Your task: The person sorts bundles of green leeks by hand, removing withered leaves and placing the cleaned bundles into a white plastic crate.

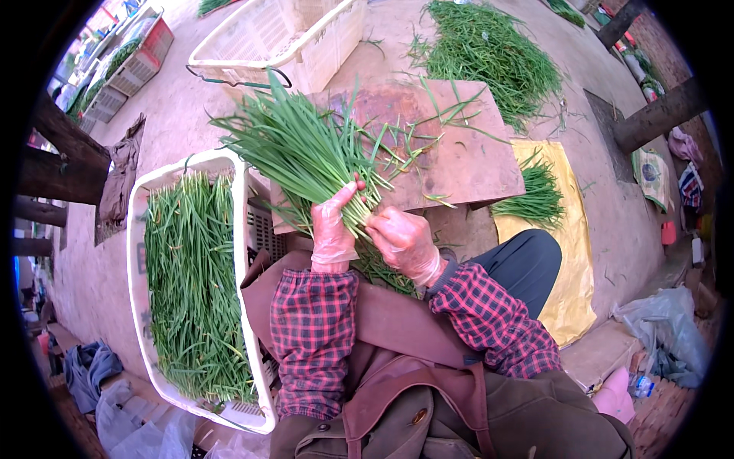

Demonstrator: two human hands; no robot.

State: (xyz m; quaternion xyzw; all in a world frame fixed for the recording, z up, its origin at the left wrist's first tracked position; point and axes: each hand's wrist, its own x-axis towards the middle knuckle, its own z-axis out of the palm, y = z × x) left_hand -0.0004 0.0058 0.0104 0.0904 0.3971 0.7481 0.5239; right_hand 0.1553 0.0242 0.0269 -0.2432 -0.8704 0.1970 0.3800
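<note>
My left hand (331, 226), in a thin clear glove, grips a bunch of long green chives (294, 149) whose leaves fan up and to the left. My right hand (401, 241), gloved the same way, is closed at the pale stem ends of that bunch, just right of my left hand, with thumb and fingers pinched on them. The bunch is held over the near edge of a reddish-brown board (478, 164), where loose leaves and stalks lie scattered. More loose chives lie below my hands, over the brown apron (390, 321) on my lap.
A white crate (267, 344) packed with chives is at left, another crate (317, 61) beyond the board. Chive piles (489, 53) lie at back and on a yellow sheet (566, 291) at right. Posts (650, 118) stand at both sides; plastic bags (657, 333) lie near the lower right.
</note>
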